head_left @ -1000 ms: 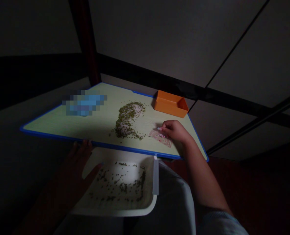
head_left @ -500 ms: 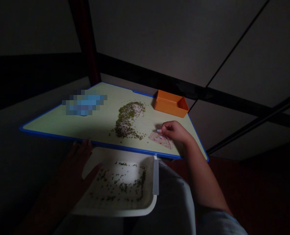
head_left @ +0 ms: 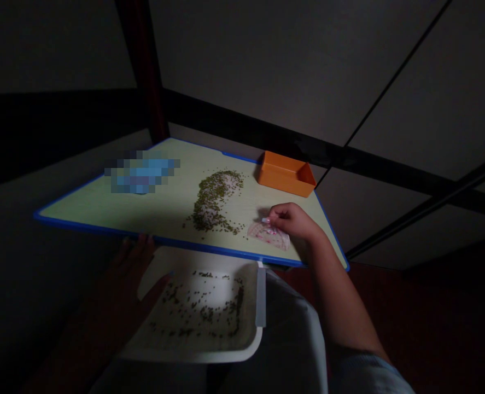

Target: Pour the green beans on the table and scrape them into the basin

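My right hand [head_left: 292, 220] is closed in a pinch at the upper edge of a clear protractor with pink markings [head_left: 267, 236], low over the right part of a pale board with a blue rim [head_left: 168, 221]. To its left lies a curved heap of small green beans [head_left: 209, 200], with loose ones scattered around. My left hand [head_left: 133, 273], in deep shadow, has its fingers stretched to the board's near edge and its thumb apart over a white basin [head_left: 250, 350]. The hand hides the basin's left rim. Many green beans lie on the basin's floor.
An orange rectangular box [head_left: 285, 183] stands at the board's far right corner. A blurred-out blue object [head_left: 146, 174] rests at the far left. Pale panels with dark seams rise behind the board. The person's covered legs are below it.
The protractor has turned slightly under my right hand, and its left corner sits a little lower. My left hand and the beans look the same.
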The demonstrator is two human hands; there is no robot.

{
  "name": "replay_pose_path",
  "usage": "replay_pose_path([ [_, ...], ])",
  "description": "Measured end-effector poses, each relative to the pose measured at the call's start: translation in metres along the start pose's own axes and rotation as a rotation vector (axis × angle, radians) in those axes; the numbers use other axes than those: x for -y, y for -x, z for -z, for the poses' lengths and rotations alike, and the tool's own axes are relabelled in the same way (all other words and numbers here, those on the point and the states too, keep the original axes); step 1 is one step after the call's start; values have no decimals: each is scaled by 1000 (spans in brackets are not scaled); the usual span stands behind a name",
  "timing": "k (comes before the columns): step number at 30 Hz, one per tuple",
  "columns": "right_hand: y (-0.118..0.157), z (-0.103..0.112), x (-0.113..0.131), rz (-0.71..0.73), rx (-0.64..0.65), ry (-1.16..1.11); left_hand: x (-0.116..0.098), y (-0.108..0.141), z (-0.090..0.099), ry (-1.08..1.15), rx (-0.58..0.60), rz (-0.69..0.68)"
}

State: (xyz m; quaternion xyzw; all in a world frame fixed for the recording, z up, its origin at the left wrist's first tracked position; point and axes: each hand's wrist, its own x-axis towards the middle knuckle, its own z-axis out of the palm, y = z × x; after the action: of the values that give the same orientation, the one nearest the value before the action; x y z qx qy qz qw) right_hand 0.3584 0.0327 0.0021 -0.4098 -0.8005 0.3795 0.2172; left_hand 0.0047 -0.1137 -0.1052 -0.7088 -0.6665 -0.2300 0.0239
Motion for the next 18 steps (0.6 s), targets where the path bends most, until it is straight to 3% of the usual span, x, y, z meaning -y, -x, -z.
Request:
replay_pose_path([
  [6, 1, -1, 2, -19, 88, -28, 5, 3, -5, -10, 1, 0],
  [18, 1, -4, 4, -9, 93, -38, 2, 3, -3, -34, -15, -11],
])
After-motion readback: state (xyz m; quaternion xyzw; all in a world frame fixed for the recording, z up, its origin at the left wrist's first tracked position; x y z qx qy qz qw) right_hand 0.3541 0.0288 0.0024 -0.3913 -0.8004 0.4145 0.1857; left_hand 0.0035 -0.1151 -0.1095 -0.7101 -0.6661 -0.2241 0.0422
